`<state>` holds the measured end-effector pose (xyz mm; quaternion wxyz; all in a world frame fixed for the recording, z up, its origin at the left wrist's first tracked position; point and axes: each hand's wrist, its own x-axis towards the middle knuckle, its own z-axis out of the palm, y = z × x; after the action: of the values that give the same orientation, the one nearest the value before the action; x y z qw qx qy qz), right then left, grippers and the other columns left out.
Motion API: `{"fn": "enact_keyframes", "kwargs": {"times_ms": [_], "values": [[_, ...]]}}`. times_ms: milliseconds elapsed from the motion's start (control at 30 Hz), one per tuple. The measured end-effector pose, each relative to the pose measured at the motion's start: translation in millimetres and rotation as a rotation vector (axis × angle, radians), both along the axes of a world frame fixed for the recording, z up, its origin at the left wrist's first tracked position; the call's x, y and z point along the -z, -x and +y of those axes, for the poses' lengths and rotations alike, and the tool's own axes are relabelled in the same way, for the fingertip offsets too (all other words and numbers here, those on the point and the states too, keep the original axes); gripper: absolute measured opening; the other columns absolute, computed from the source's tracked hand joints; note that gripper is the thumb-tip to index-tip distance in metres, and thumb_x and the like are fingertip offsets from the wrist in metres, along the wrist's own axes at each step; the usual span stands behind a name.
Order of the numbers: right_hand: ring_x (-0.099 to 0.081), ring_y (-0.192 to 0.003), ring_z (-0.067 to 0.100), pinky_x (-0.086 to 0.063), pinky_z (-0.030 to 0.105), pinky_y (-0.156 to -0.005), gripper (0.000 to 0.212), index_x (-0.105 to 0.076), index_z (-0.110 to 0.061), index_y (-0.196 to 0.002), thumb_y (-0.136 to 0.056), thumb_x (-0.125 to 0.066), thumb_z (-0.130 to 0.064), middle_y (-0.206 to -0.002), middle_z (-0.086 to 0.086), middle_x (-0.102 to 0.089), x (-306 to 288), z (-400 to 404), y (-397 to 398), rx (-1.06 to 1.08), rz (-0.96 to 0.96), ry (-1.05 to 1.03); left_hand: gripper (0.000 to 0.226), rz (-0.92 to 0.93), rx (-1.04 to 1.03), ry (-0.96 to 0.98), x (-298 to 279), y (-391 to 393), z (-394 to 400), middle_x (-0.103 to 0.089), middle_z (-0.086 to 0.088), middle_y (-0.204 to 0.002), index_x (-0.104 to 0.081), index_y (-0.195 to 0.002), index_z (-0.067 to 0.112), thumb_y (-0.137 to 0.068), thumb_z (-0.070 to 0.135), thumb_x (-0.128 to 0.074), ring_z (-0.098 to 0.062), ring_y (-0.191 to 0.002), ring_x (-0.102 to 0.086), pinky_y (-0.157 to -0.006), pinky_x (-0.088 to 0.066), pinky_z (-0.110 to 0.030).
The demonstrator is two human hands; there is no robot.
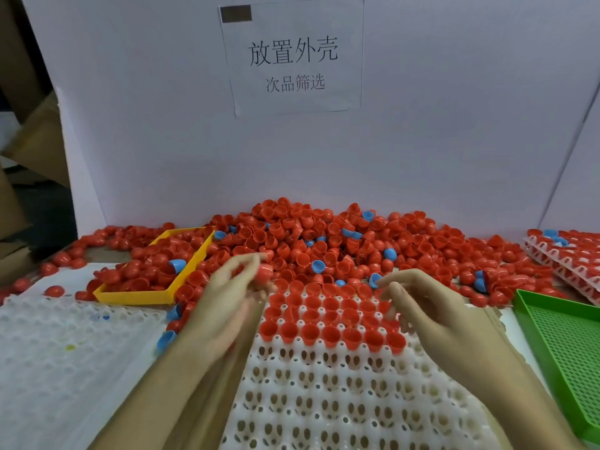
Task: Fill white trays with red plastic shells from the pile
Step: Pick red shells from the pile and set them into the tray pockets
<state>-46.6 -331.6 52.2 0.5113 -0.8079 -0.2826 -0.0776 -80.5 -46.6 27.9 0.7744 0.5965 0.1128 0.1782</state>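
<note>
A big pile of red shells [324,235] with a few blue ones mixed in lies against the white back wall. In front of me sits a white tray [324,391] with rows of sockets; its far rows hold red shells [331,319], open side up. My left hand [227,297], blurred by motion, pinches a red shell [264,271] at its fingertips over the tray's far left corner. My right hand [431,310] hovers over the tray's far right part, fingers loosely curled, and I see nothing held in it.
A yellow tray [136,295] with red shells and a blue one lies at the left. A green perforated tray [565,358] sits at the right edge. Filled white trays [558,258] are stacked at the far right. Another white tray [65,352] lies at the near left.
</note>
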Motion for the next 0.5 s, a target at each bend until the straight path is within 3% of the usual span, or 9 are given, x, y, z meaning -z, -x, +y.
{"fn": "enact_keyframes", "kwargs": {"times_ms": [100,167,233,267,333,433,500], "values": [[-0.063,-0.061,-0.002,-0.048,0.01,-0.059,0.018,-0.073,-0.018,-0.106,-0.101,-0.055,-0.02,-0.08,-0.002,-0.071,0,-3,-6,0.026,0.073,-0.023,0.028,0.024,-0.603,-0.874,4,-7,62,-0.06,-0.013,-0.127,-0.059,-0.132,0.016,-0.105,0.023,-0.053,-0.028,-0.103,-0.067,-0.083,-0.053,-0.032],[-0.063,-0.061,-0.002,-0.048,0.009,-0.058,0.018,-0.073,-0.018,-0.104,-0.102,-0.055,-0.019,-0.079,-0.002,-0.072,1,-2,-6,0.041,0.074,0.004,0.05,0.254,-0.601,-1.216,22,-12,90,-0.036,-0.024,-0.152,-0.04,-0.154,0.021,-0.106,0.029,-0.049,-0.044,-0.134,-0.046,-0.106,-0.045,-0.05],[-0.066,-0.064,-0.001,-0.048,0.009,-0.058,0.017,-0.074,-0.019,-0.103,-0.102,-0.056,-0.02,-0.08,-0.003,-0.073,2,-1,-4,0.052,0.07,0.036,0.059,0.54,-0.443,-1.473,39,-15,101,-0.003,-0.02,-0.169,-0.016,-0.162,0.038,-0.107,0.044,-0.038,-0.048,-0.153,-0.005,-0.121,-0.015,-0.061],[-0.066,-0.065,-0.001,-0.047,0.008,-0.056,0.017,-0.074,-0.019,-0.102,-0.102,-0.057,-0.019,-0.08,-0.004,-0.073,2,-1,-3,0.058,0.066,0.049,0.058,0.606,-0.409,-1.562,47,-17,102,0.006,-0.017,-0.17,-0.014,-0.161,0.041,-0.107,0.049,-0.032,-0.046,-0.154,0.006,-0.122,-0.005,-0.061],[-0.066,-0.063,-0.003,-0.044,0.006,-0.051,0.016,-0.074,-0.019,-0.098,-0.102,-0.058,-0.017,-0.079,-0.004,-0.074,0,0,-1,0.068,0.061,0.051,0.055,0.557,-0.438,-1.64,51,-19,95,0.003,-0.015,-0.171,-0.027,-0.16,0.034,-0.107,0.048,-0.031,-0.04,-0.156,0.009,-0.124,0.0,-0.056],[-0.067,-0.065,0.003,-0.044,0.006,-0.052,0.019,-0.074,-0.017,-0.094,-0.102,-0.057,-0.014,-0.079,-0.001,-0.073,0,1,-1,0.054,0.087,0.02,0.044,0.336,-0.482,-1.601,44,-25,69,-0.024,-0.012,-0.168,-0.052,-0.147,0.021,-0.107,0.037,-0.041,-0.031,-0.157,-0.015,-0.124,-0.009,-0.05],[-0.066,-0.061,0.0,-0.042,0.005,-0.049,0.02,-0.076,-0.016,-0.093,-0.102,-0.058,-0.014,-0.075,-0.003,-0.073,2,1,-3,0.062,0.078,0.027,0.036,0.203,-0.399,-1.504,43,-32,49,-0.046,-0.006,-0.156,-0.061,-0.137,0.018,-0.106,0.03,-0.048,-0.023,-0.145,-0.04,-0.12,-0.027,-0.042]]}}
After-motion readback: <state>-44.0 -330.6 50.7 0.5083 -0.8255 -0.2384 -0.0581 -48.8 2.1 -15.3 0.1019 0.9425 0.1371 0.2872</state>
